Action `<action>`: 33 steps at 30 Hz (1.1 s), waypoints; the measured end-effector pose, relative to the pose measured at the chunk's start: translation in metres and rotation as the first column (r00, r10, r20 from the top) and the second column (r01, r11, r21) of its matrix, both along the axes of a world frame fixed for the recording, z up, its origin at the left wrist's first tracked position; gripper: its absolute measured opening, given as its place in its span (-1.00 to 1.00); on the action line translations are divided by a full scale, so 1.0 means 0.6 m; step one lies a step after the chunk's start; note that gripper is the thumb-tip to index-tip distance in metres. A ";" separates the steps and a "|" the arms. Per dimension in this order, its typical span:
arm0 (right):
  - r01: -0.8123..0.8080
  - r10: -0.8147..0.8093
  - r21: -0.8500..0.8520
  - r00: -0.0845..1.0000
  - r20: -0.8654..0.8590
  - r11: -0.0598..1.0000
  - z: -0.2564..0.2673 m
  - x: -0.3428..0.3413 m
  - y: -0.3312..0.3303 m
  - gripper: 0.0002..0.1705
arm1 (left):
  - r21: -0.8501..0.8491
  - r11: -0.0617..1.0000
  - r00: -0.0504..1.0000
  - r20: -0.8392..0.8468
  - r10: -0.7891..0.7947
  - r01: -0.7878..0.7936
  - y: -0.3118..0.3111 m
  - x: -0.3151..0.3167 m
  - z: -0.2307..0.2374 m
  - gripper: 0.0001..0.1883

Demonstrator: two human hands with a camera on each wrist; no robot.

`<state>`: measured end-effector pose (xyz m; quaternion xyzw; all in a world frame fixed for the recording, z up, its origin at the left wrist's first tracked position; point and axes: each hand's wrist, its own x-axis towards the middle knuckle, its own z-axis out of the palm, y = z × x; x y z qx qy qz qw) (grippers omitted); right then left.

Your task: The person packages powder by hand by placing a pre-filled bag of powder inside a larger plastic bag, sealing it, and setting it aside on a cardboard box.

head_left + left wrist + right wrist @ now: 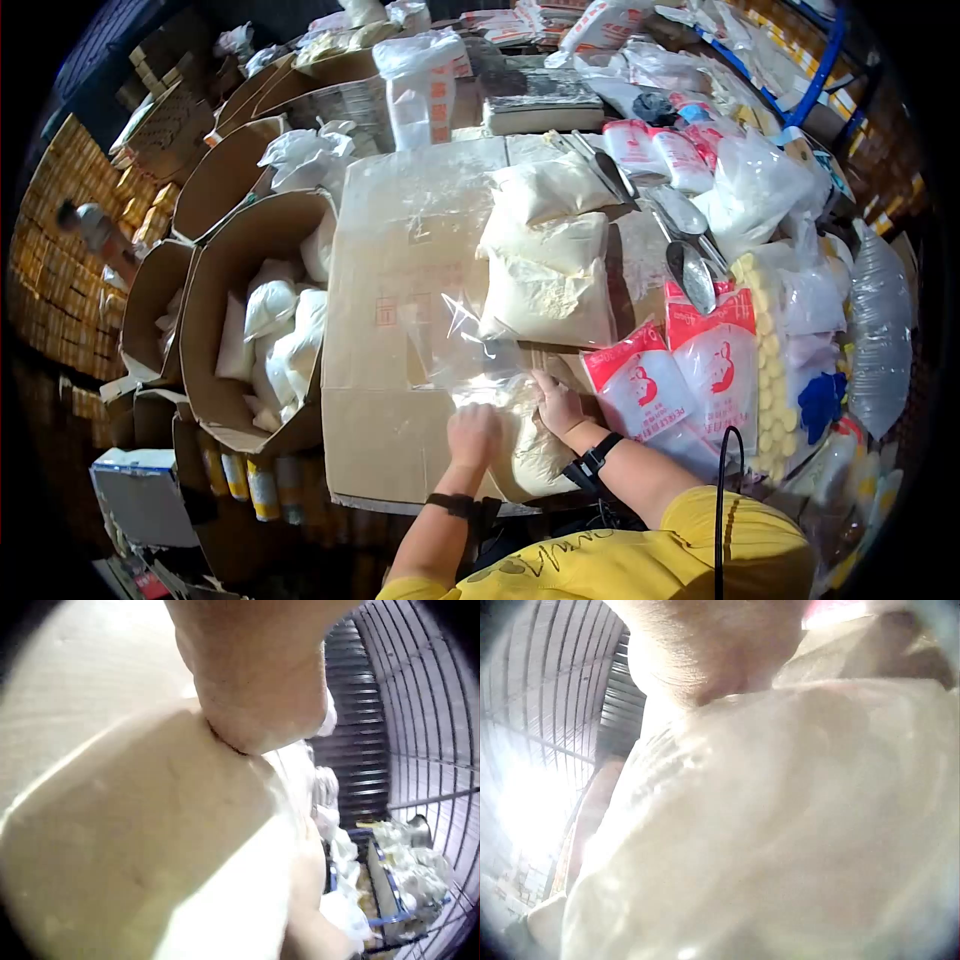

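Observation:
Close to the person's body at the cardboard's front edge is a clear plastic bag of cream-coloured powder (pixel 532 452). Its loose see-through top (pixel 462 345) spreads away over the cardboard. The left hand (pixel 474 436) grips the bag at its left side, fingers curled in. At the upper right of the same bag, the right hand (pixel 560 406) holds the plastic between thumb and fingers. Both wrist views are mostly filled by the bag, pale and bulging in the left wrist view (pixel 135 832) and in the right wrist view (pixel 772 825); fingertips are hidden there.
Stacked filled powder bags (pixel 550 290) lie beyond the hands. Red-and-white printed bags (pixel 640 385) and a metal scoop (pixel 690 275) are at right. A large open carton (pixel 215 300) with white bags stands left of the cardboard sheet (pixel 375 430).

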<state>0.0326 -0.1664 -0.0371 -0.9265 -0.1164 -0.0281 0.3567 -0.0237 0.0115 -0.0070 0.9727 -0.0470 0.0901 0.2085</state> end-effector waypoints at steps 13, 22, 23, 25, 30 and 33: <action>0.410 0.072 0.432 0.653 -0.754 0.803 -0.188 0.003 0.022 -0.73 | -0.589 0.367 0.686 -0.525 0.503 -0.720 -0.016 -0.045 -0.065 -0.83; 0.098 -0.082 0.207 0.993 -0.081 0.973 -0.010 -0.039 0.037 -0.92 | -0.682 0.588 0.883 -0.195 0.427 -0.435 0.023 -0.085 -0.080 -0.94; 0.057 -0.048 0.203 0.998 -0.051 0.977 0.018 -0.042 0.034 -0.94 | -0.620 0.699 0.919 -0.099 0.381 -0.356 0.022 -0.088 -0.064 -0.95; -0.052 0.050 0.197 0.999 0.014 0.979 0.049 -0.037 0.029 -0.89 | -0.445 0.871 0.959 0.082 0.271 -0.208 0.025 -0.087 -0.018 -0.93; -0.173 0.167 -0.088 0.984 -0.066 0.981 -0.037 -0.065 -0.035 -0.91 | -0.297 0.927 0.963 -0.208 0.172 -0.230 0.049 -0.118 -0.079 -0.95; -0.024 -0.004 -0.095 0.961 -0.278 0.995 -0.022 -0.077 -0.024 -0.93 | -0.372 0.790 0.852 -0.399 0.338 -0.488 0.021 -0.114 -0.047 -0.90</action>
